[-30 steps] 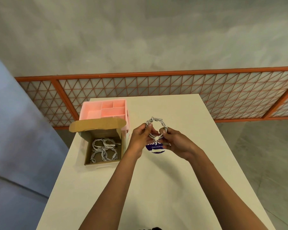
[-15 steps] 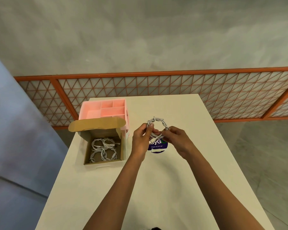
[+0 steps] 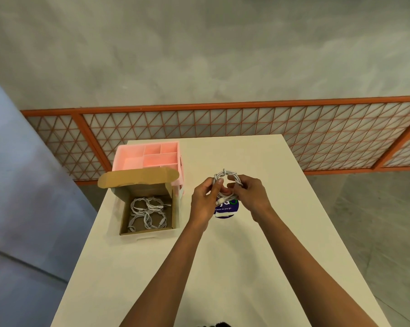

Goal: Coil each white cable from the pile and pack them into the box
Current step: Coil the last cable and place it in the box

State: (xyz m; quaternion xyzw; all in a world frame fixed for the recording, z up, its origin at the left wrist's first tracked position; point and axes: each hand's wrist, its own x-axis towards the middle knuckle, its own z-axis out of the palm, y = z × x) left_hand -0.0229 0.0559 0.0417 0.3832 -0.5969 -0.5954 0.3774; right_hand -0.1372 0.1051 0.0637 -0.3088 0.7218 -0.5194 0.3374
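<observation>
**Last turns go onto the coil, box waits half filled**

Over the last second the two hands close in on the cable point(image 3: 227, 174) and the loose tail gets shorter. The plug end, which stuck out between the hands a moment ago, now lies tucked against the bottom of the ring. The ring itself sits where it was, held in the air above the table point(image 3: 258, 267), over a round blue sticker point(image 3: 225, 210).

The left hand point(image 3: 202, 199) pinches the left side of the ring between thumb and fingertips. The right hand point(image 3: 252, 194) has its fingers curled round the right side, gripping the wrapped strands. No finger is spread.

To my eye the coiling of this cable is nearly done. What remains is to secure the end so it does not spring loose, then carry the ring left to the box.

The cardboard box point(image 3: 174, 204) stands at the left edge of the table, its flap point(image 3: 138, 177) folded back and open. Several coiled white cables point(image 3: 147, 212) lie flat on its floor, touching one another, unchanged across the three pictures. There looks to be room on top for more. Just behind the box, touching it, stands a pink tray point(image 3: 160, 159) with divided compartments; nothing shows in those I can see.
</observation>
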